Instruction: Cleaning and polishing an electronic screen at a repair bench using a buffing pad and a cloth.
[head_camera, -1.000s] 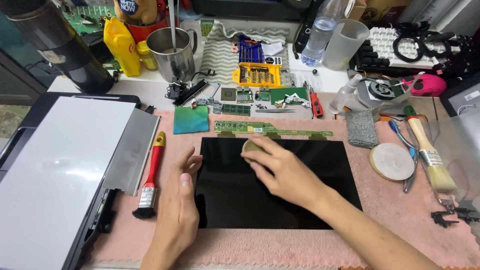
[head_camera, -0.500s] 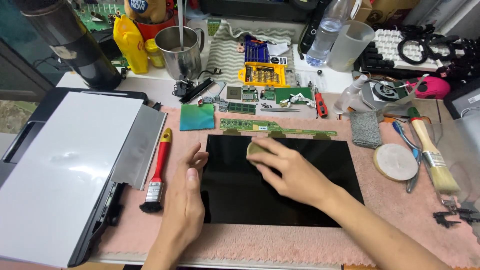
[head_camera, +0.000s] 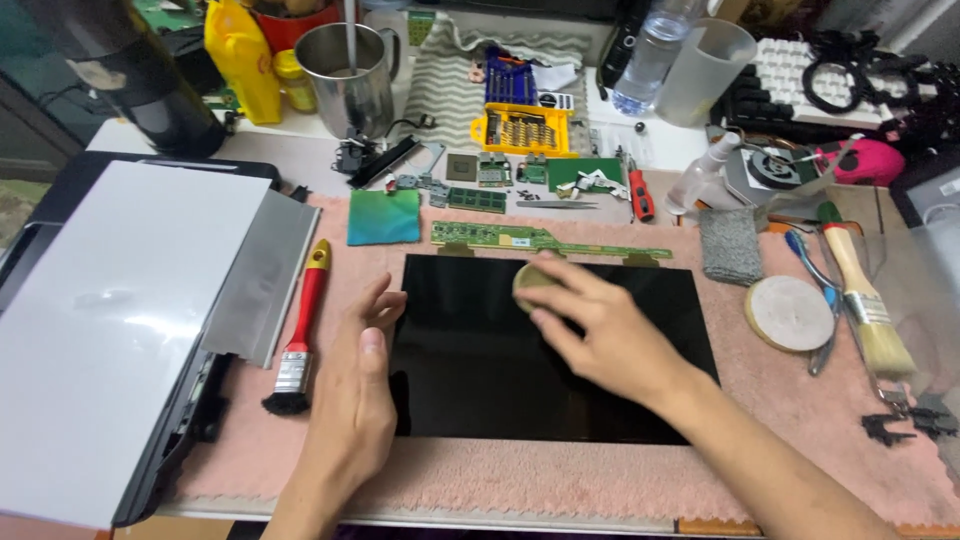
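Black and glossy, the display panel (head_camera: 545, 350) lies flat in the middle of the pink towel (head_camera: 800, 440), its long green circuit strip (head_camera: 545, 238) running along the far edge. I see my right hand (head_camera: 600, 325) pressing a small round pad (head_camera: 530, 283) onto the glass near that far edge, fingers curled over the pad and pinching it against the surface. My left hand (head_camera: 355, 400) lies open, fingers together and flat, with its side against the panel's left edge and nothing in its grasp. Just left of it a red-handled brush (head_camera: 300, 325) rests on the towel, and beyond that sits a white sheet (head_camera: 110, 320) with a grey film (head_camera: 265, 275) beside it. Right of the panel there is bare towel, then a grey scouring cloth (head_camera: 730, 245), a round white disc (head_camera: 790, 312) and a wooden paintbrush (head_camera: 865, 300). Towards me, towel runs free along the panel's near edge. Behind the strip lie a green square sheet (head_camera: 383, 216), small circuit boards (head_camera: 475, 198) and a yellow bit case (head_camera: 523, 128).
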